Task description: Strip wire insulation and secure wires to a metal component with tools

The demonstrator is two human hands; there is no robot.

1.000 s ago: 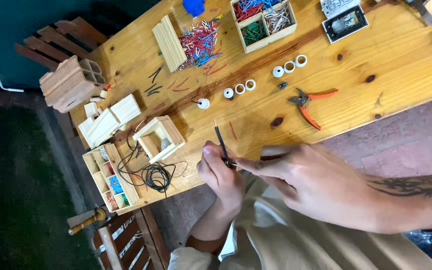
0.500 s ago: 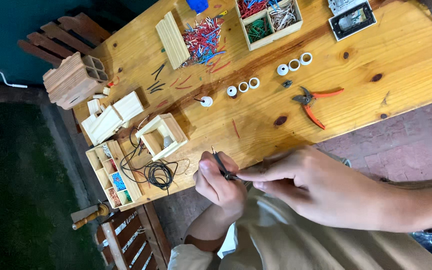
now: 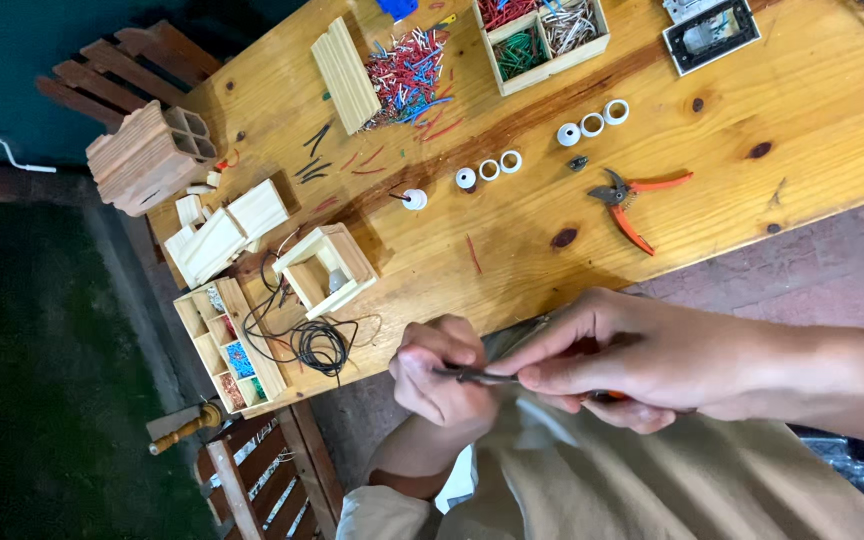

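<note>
At the near edge of the wooden table [image 3: 812,120], low in the view at about 6 o'clock, the two hands were close together over the person's lap. The right hand [image 3: 632,365] was closed around a thin dark tool [image 3: 477,376], with its fingers pinching the tool near the middle. A bit of orange showed under that hand, maybe the tool's handle. The left hand [image 3: 442,375] was curled shut at 9 o'clock from the right one, and the tip of the tool touched its fingers. I could not tell what small thing, if any, the left hand held inside.

A second before, the tool stood up with its tip pointing toward the table at 12 o'clock, and both hands were up at the table's edge. Then the tool was tipped down flat, pointing to 9 o'clock, and the hands had slid a little toward the body. I think this meant the tool had been brought to work on something tiny in the left hand's pinch.

Nothing on the table had moved. The orange-handled cutters [image 3: 637,200] lay at 1 o'clock from the hands, well apart. The white rings [image 3: 497,170] sat in a row at 12 o'clock. The small open wooden box [image 3: 327,268] and the black wire coil [image 3: 317,345] stayed at 10 o'clock.
</note>
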